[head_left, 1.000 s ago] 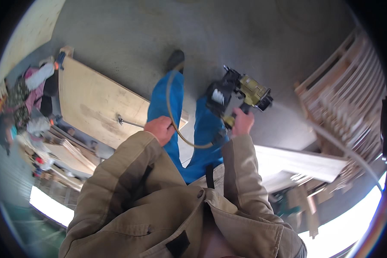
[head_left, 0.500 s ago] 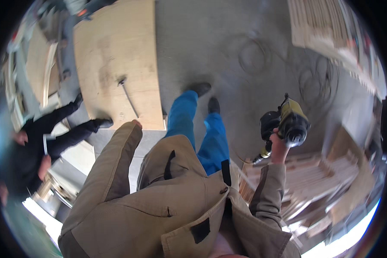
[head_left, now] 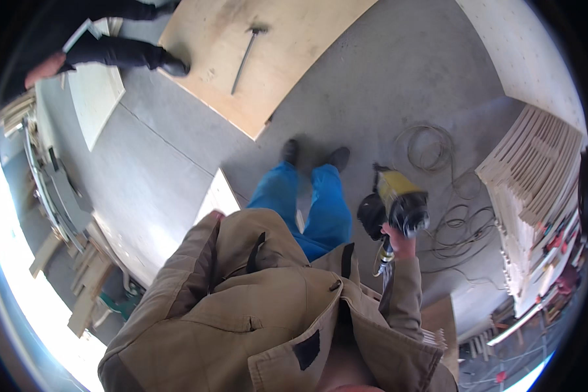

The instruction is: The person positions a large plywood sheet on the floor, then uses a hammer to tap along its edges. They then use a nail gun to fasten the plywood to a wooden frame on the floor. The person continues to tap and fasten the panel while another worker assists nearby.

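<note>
Yellow nail gun (head_left: 400, 188) juts forward from the clasping right hand (head_left: 401, 243)

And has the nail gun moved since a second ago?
Yes, to the right: the nail gun in the right hand now shows farther from the plywood sheet.

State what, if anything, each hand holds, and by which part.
The right hand grips the yellow nail gun by its handle. The left hand is mostly hidden: cannot tell.
</note>
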Action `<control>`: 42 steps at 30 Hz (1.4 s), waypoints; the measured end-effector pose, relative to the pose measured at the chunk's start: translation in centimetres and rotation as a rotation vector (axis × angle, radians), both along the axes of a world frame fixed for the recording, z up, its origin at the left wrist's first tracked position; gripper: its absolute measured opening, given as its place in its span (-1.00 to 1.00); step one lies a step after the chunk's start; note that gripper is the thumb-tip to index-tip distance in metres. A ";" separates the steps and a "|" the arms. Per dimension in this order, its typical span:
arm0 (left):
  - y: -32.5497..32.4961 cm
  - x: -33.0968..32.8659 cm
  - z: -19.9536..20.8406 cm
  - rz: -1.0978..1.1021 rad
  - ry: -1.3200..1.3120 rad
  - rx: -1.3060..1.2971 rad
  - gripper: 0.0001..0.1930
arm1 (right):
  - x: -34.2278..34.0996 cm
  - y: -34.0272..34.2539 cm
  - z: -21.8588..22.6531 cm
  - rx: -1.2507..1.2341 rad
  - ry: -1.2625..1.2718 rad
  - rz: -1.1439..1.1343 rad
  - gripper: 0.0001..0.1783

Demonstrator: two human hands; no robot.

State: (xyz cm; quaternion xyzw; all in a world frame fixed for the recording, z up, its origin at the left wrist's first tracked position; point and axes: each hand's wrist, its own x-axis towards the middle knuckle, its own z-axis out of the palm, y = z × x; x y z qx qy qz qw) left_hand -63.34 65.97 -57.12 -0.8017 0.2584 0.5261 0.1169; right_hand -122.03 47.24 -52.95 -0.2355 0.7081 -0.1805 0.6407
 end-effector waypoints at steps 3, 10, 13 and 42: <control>-3.2 -3.2 -2.1 -0.025 0.142 -0.205 -0.67 | 2.7 -2.0 -2.1 0.120 0.024 0.203 -0.73; -4.1 -5.3 -1.7 -0.022 0.317 -0.313 -0.68 | 12.3 -4.4 -0.7 -0.060 0.156 0.567 -0.57; -2.7 -3.7 -0.5 -0.030 0.347 -0.336 -0.71 | 16.5 -5.1 0.5 -0.006 0.160 0.628 -0.54; 11.6 -3.6 -4.8 0.435 -0.007 -0.658 -0.91 | 48.0 -4.0 -26.6 -0.273 -0.008 1.170 -0.90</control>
